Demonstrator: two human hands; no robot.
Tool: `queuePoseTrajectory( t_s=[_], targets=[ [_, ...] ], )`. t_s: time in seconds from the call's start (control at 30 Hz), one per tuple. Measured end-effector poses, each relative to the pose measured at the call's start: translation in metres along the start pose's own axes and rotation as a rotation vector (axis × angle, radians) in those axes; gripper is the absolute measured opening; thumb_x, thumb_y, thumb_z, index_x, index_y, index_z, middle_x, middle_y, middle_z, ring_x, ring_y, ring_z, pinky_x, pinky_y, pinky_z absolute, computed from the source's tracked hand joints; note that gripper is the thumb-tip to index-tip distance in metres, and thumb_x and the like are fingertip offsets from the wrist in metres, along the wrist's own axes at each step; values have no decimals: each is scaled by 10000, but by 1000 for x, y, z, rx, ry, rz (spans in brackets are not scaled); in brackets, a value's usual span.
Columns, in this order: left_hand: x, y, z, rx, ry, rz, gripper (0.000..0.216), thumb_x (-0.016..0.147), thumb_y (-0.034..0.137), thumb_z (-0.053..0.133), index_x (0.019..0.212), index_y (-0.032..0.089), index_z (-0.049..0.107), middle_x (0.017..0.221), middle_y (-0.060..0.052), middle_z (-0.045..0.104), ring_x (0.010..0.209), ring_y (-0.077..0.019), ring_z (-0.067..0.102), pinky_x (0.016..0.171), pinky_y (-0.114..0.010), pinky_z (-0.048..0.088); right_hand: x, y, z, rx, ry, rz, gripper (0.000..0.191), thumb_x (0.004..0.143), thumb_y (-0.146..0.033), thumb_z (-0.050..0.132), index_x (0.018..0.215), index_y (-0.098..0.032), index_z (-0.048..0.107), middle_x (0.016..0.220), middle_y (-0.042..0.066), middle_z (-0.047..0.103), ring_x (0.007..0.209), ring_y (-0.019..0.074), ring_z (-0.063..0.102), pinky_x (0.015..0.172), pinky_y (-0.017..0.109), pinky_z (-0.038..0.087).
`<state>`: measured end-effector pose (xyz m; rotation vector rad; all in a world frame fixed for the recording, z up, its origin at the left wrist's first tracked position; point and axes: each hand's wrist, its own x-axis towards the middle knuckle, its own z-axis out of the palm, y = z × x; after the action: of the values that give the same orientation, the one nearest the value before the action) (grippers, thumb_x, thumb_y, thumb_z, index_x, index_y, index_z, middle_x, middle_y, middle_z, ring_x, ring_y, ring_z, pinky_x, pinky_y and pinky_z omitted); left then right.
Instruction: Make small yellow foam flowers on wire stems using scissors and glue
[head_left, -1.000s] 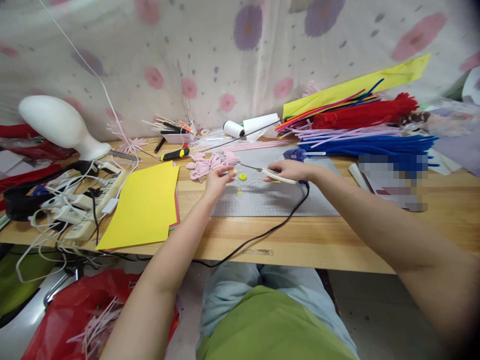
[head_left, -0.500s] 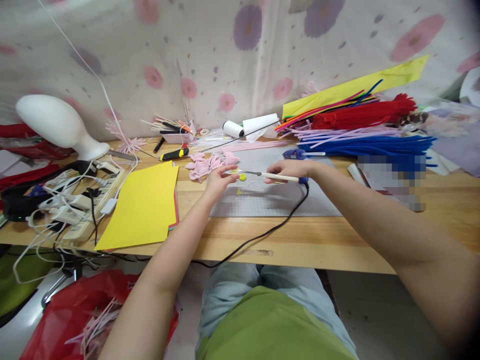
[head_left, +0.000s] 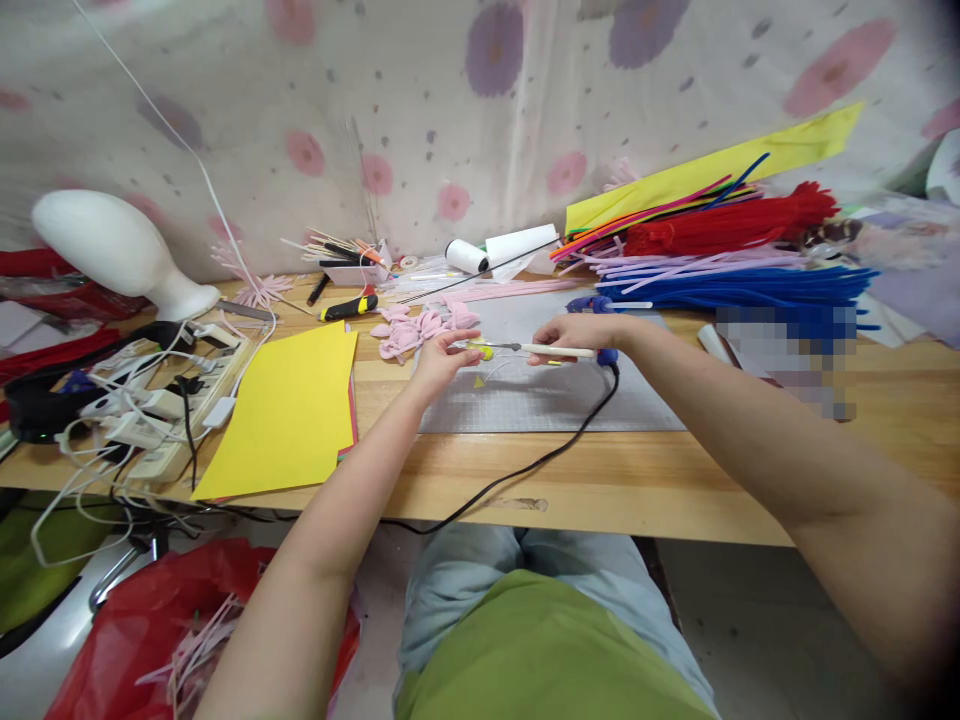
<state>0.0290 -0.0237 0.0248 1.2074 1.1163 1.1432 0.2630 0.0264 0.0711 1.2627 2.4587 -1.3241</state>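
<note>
Left hand [head_left: 439,362] pinched shut on small yellow piece [head_left: 485,351], just above grey mat [head_left: 570,400], centre-far. Right hand [head_left: 574,335] closed round white-handled tool [head_left: 559,351], metal tip at piece. Risk: tip slips, jabs left fingertips; loose pinch likely drops piece.

Over a grey mat [head_left: 540,395] on the worktop [head_left: 660,480], the left hand [head_left: 437,357] pinches a small yellow piece [head_left: 485,351] in its fingers [head_left: 463,342]. The right hand [head_left: 576,334] grips a white-handled tool [head_left: 559,351], its metal tip at the piece. Pink petals [head_left: 411,331] lie just beside the left hand, yellow paper [head_left: 289,410] farther left, and a black cord [head_left: 525,468] trails off the worktop's edge.
</note>
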Motion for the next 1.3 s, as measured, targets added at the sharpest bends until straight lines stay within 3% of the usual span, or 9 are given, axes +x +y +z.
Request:
queuePoseTrajectory(
  t_s=[0.3, 0.47, 0.57, 0.7, 0.93, 1.3],
  targets=[
    [-1, -1, -2, 66, -20, 5, 537, 531, 302, 791, 1027, 147, 654, 667, -51, 694, 694, -176, 659, 741, -330, 520, -2, 7, -2, -33, 1, 16, 580, 535, -739, 613, 650, -172, 575, 543, -9, 490, 511, 99, 431, 501, 255, 306],
    [5, 11, -12, 229, -168, 10, 577, 532, 242, 788, 1084, 154, 645, 654, -42, 686, 640, -157, 646, 666, -285, 511, -12, 8, -7, -56, -62, -20, 549, 558, -707, 625, 671, -172, 572, 573, -5, 496, 548, 107, 429, 539, 264, 319],
    [10, 21, -17, 296, -265, 13, 596, 495, 186, 799, 1073, 169, 657, 871, -83, 704, 618, -130, 635, 614, -262, 507, -12, 8, -8, -53, -97, -25, 526, 579, -691, 624, 681, -177, 580, 588, -5, 497, 559, 110, 428, 545, 268, 319],
    [16, 30, -19, 344, -328, 28, 594, 461, 148, 808, 1039, 195, 677, 1174, -128, 618, 573, -75, 611, 563, -229, 506, -8, 7, -5, -52, -117, -36, 535, 575, -691, 624, 729, -180, 596, 595, -11, 498, 568, 113, 431, 545, 265, 317],
    [18, 35, -17, 422, -331, 38, 609, 440, 138, 815, 1030, 210, 684, 1315, -140, 518, 535, -79, 618, 485, -218, 505, -4, 6, -4, -96, -64, -20, 541, 530, -693, 649, 710, -183, 618, 592, -8, 508, 558, 109, 409, 522, 263, 284],
    [12, 32, -15, 366, -230, 74, 632, 464, 160, 822, 1074, 191, 659, 1296, -133, 520, 700, -155, 647, 572, -302, 561, -2, 4, -4, -155, 3, 10, 527, 538, -684, 652, 684, -178, 621, 587, -9, 505, 560, 108, 420, 515, 256, 269]
  ],
)
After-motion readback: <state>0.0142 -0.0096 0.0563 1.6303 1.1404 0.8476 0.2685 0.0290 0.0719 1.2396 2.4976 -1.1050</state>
